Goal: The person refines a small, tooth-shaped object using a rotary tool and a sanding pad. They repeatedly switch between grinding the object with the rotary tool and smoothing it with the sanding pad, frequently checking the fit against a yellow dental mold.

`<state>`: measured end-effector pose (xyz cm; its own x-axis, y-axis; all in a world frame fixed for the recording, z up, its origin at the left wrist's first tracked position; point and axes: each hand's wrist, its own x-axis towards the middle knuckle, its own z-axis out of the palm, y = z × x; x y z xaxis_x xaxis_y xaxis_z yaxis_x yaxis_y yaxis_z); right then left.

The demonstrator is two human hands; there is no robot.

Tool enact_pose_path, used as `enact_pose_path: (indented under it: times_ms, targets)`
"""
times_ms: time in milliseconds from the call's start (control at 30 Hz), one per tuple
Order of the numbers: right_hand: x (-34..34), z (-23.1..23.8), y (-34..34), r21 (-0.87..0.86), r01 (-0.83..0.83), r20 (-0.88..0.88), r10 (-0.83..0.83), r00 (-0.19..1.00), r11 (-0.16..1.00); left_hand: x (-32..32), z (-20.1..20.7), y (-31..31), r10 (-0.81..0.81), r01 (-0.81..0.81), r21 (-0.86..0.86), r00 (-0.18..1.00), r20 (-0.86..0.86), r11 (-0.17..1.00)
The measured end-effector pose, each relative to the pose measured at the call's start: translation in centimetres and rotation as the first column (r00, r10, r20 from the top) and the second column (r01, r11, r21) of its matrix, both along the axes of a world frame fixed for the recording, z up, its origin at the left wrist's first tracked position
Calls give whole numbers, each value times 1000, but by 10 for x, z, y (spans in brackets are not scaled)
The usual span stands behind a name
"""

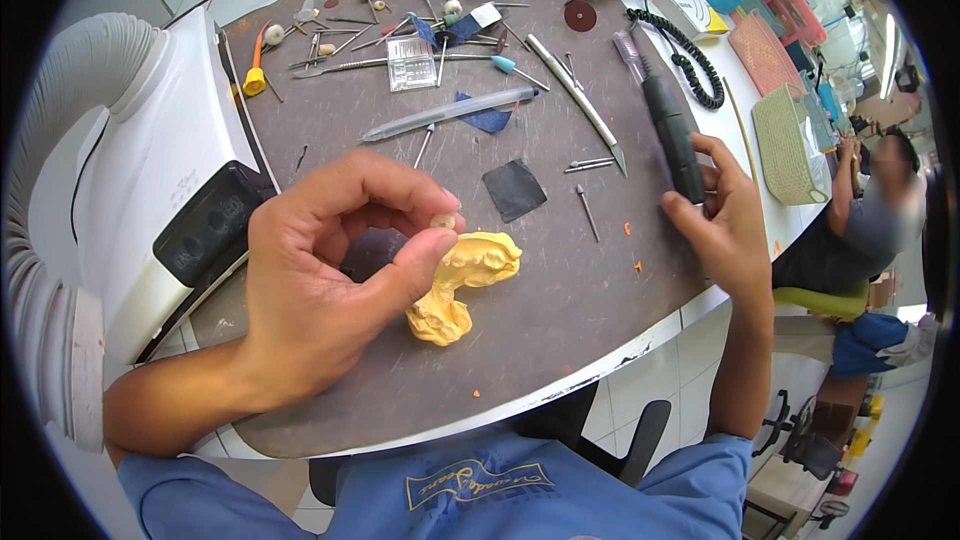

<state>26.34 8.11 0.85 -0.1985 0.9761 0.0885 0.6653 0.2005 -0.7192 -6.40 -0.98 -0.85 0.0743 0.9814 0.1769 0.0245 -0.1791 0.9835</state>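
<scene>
Between thumb and forefinger, my left hand [320, 275] pinches a small off-white dental crown [445, 223]. Just beneath and beyond those fingertips lies a yellow dental cast [480, 258], curved like a jaw arch and partly hidden by the thumb. At the right of the bench, my right hand [727, 230] has its fingers around the lower end of a black rotary handpiece [672, 135], which points away from me. A square of dark abrasive paper [514, 190] lies between the two hands. Small metal burs [588, 212] rest near it.
A craft knife [580, 95], a clear pen [450, 115] and several burs and polishing tips crowd the far bench. A white suction unit [180, 210] with a grey hose [40, 150] borders the left. A coiled black cord [690, 65] and woven basket [790, 150] stand right; another person [870, 200] sits beyond.
</scene>
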Motion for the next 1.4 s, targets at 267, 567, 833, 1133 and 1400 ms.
enact_pose_path:
  times_ms: [267, 567, 833, 1133, 1400]
  targets:
    - [-11, 14, -11, 128, 12, 482, -73, 873, 992, 5, 1, 4, 6, 46, 158, 950, -312, 986]
    - [-6, 16, -25, 351, 25, 229, -111, 967, 936, 8, 1, 3, 4, 102, 221, 901, -433, 970]
    - [-28, 20, -34, 437, -52, 132, -7, 991, 898, 3, -4, 5, 58, 80, 268, 882, -468, 960]
    - [-60, 22, -49, 458, -267, 107, 246, 963, 848, 5, -2, 5, 58, 69, 256, 886, -459, 964]
    - [-90, 6, -49, 385, -479, 198, 436, 878, 789, 7, -1, 3, 71, 53, 244, 879, -472, 968]
